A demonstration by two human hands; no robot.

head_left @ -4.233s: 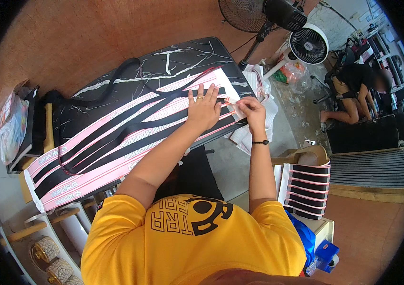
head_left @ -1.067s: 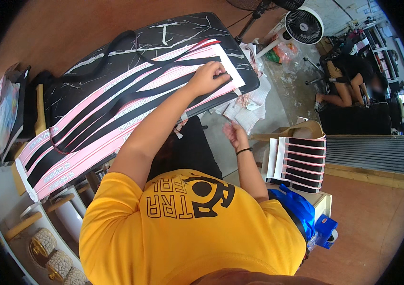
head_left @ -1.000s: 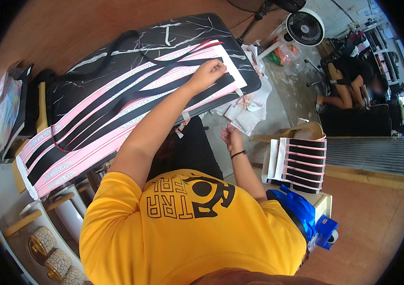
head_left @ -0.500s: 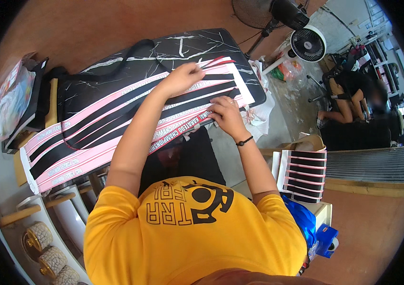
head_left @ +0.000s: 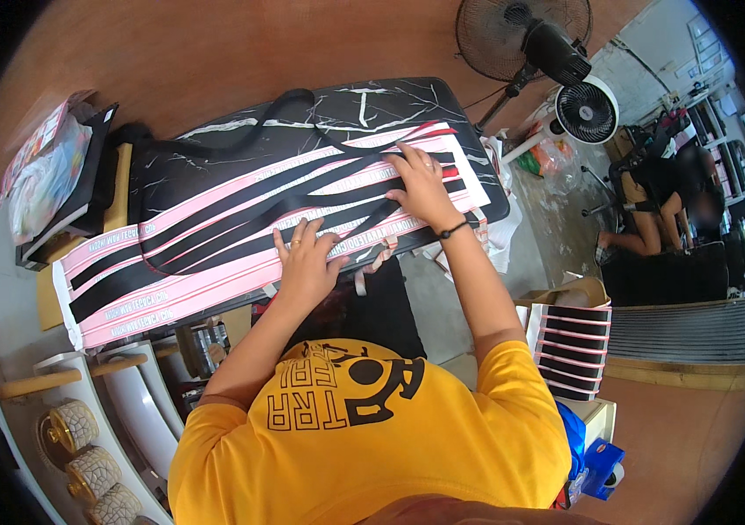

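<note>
Lying spread on a pink printed sheet (head_left: 232,280), the left hand (head_left: 307,267) rests near the close edge, its fingers parted and pointing away from the wearer, with its grip slack. The right hand (head_left: 423,188) reaches farther along, close to the sheet's white right end, its palm down and fingers extended rather than clenched. Its fingertips meet the dark bands there, though exactly which one lies beneath them is hard to make out. A dark bracelet (head_left: 454,230) circles the right wrist.

The sheet lies lengthwise on a black marble-patterned table (head_left: 390,109), with black strips (head_left: 114,291) running along it between pale lettered rows. A loose black ribbon (head_left: 300,94) rises in a loop over the far side of the table, and red ribbon ends (head_left: 434,129) show at the sheet's far right corner. A curled pale strip (head_left: 383,254) hangs at the table's near edge, between the two hands.

To the right, a banded black-and-pink stack (head_left: 569,346) sits beside the wearer's yellow shirt (head_left: 372,437). Beyond the table stand a black fan (head_left: 556,52) and a smaller white fan (head_left: 586,112); a co-worker (head_left: 653,188) bends forward at the far right.
</note>
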